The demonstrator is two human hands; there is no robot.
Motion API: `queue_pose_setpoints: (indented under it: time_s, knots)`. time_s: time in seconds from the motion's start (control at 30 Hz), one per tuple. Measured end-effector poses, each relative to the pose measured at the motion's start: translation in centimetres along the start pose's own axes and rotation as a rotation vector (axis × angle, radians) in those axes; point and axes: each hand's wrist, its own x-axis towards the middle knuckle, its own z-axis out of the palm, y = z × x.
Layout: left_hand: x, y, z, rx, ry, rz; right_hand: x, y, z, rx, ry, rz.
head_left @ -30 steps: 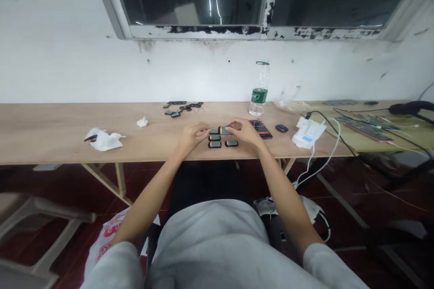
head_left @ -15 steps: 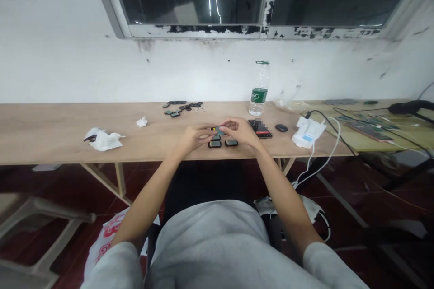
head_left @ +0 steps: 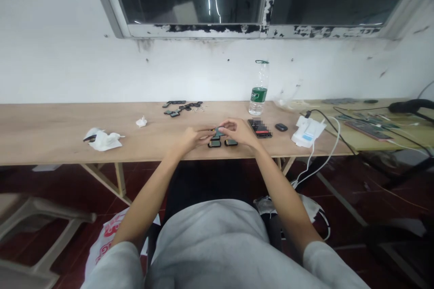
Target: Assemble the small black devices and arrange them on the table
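With your left hand and right hand both pinched on the small green module, just above two like modules near the table front edge, a loose fingertip grip may drop it onto them or off the edge.

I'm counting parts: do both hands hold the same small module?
Yes, the left hand and right hand pinch one module between them.

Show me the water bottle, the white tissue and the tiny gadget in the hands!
water bottle (head_left: 259, 95): head view, on its green label.
white tissue (head_left: 103, 141): head view, middle of the crumpled heap.
tiny gadget (head_left: 219, 132): head view, on its greenish face.
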Motion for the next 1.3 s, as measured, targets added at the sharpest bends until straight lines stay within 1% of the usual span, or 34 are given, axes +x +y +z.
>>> queue_pose_setpoints:
  time_s: [0.17, 0.3, 0.37, 0.47, 0.6, 0.63, 0.7, 0.77, 0.83, 0.9, 0.97, 1.07, 1.13, 1.2, 1.3]
  knots:
    - [0.0, -0.2, -0.1, -0.055, -0.07, -0.047, 0.5, 1.0, 0.0, 0.051, 0.004, 0.024]
    - [-0.4, -0.8, 0.3, -0.054, -0.121, -0.099, 0.6, 1.5, 0.3, 0.078, 0.012, 0.04]
    - [-0.7, -1.1, 0.6, -0.051, -0.137, -0.133, 0.7, 1.5, 0.4, 0.079, 0.02, 0.048]
    - [-1.1, -1.4, 0.9, -0.049, -0.133, -0.201, 0.8, 1.7, 0.6, 0.052, 0.049, 0.101]
    - [-1.2, -2.1, 0.6, -0.028, -0.102, -0.34, 1.2, 2.8, 0.0, -0.095, 0.177, 0.18]
    - [-1.2, -2.5, 0.4, -0.022, -0.112, -0.376, 1.3, 3.3, -0.3, -0.14, 0.209, 0.185]
    - [-1.5, -3.3, 0.2, -0.019, -0.178, -0.443, 1.5, 4.4, -1.2, -0.219, 0.245, 0.181]
    - [-2.0, -4.2, 0.2, -0.022, -0.269, -0.517, 1.6, 5.5, -2.1, -0.268, 0.24, 0.174]
    - [-2.7, -4.9, 0.3, -0.038, -0.334, -0.612, 1.6, 6.4, -2.9, -0.299, 0.201, 0.183]
    - [-3.3, -5.2, 0.7, -0.064, -0.358, -0.709, 1.6, 7.2, -3.5, -0.339, 0.171, 0.192]
    - [-3.7, -5.3, 1.1, -0.098, -0.372, -0.778, 1.6, 7.8, -3.7, -0.388, 0.163, 0.21]
    - [-3.9, -5.2, 1.6, -0.133, -0.39, -0.834, 1.7, 8.3, -3.7, -0.455, 0.157, 0.25]
    - [-3.9, -5.3, 1.9, -0.152, -0.386, -0.844, 1.8, 8.3, -3.4, -0.535, 0.163, 0.26]
    - [-4.1, -5.5, 2.1, -0.171, -0.37, -0.828, 1.9, 8.0, -3.2, -0.64, 0.184, 0.247]
    - [-4.4, -5.9, 2.3, -0.202, -0.345, -0.8, 1.6, 6.8, -3.2, -0.746, 0.188, 0.213]
